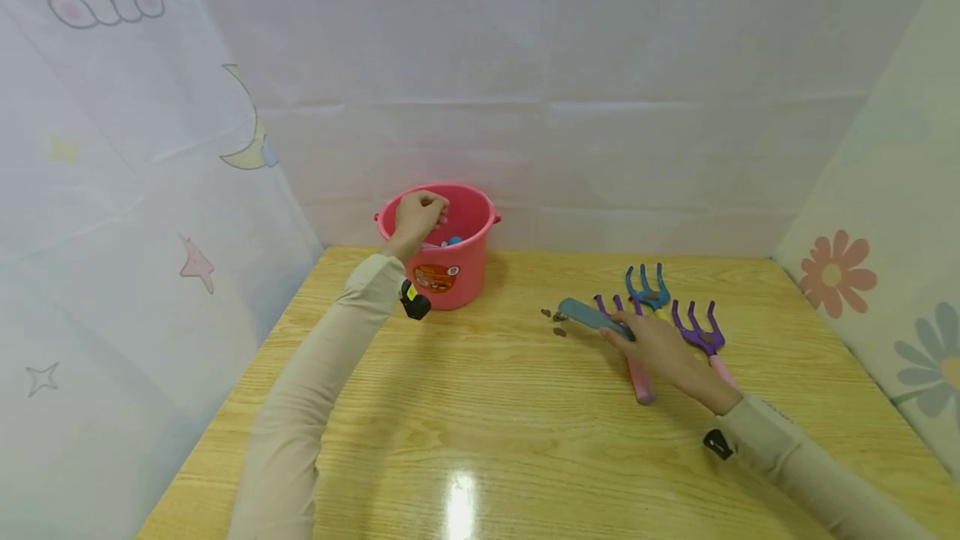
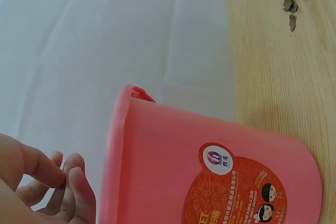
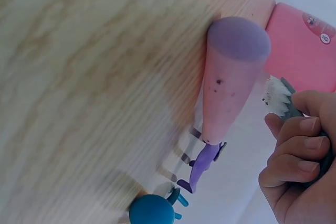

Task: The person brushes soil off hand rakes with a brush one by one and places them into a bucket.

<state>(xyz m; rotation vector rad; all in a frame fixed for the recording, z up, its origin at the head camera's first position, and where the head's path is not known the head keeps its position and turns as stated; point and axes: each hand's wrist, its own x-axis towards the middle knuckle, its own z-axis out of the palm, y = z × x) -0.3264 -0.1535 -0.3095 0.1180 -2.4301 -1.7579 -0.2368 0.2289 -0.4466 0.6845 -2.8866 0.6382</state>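
Observation:
My left hand [image 1: 420, 215] hovers over the mouth of a pink bucket [image 1: 457, 273], fingers curled and thumb tip against the fingers. In the left wrist view the left hand [image 2: 52, 187] is beside the bucket's rim, and I see nothing clearly held. My right hand [image 1: 663, 348] grips a grey-green brush [image 1: 588, 313] with white bristles [image 3: 275, 95], seen in the right wrist view. The brush's tip is beside several small brown clumps [image 1: 559, 332] on the table. Under the right hand lies a hand rake [image 1: 641, 382] with purple tines and a pink handle.
Another purple hand rake [image 1: 701, 336] with a pink handle and a blue rake [image 1: 651, 294] with a yellow handle lie at the right, brown bits on their heads. Blue and white things [image 1: 452, 241] sit inside the bucket. Printed cloth [image 1: 555, 148] walls the wooden table [image 1: 465, 407].

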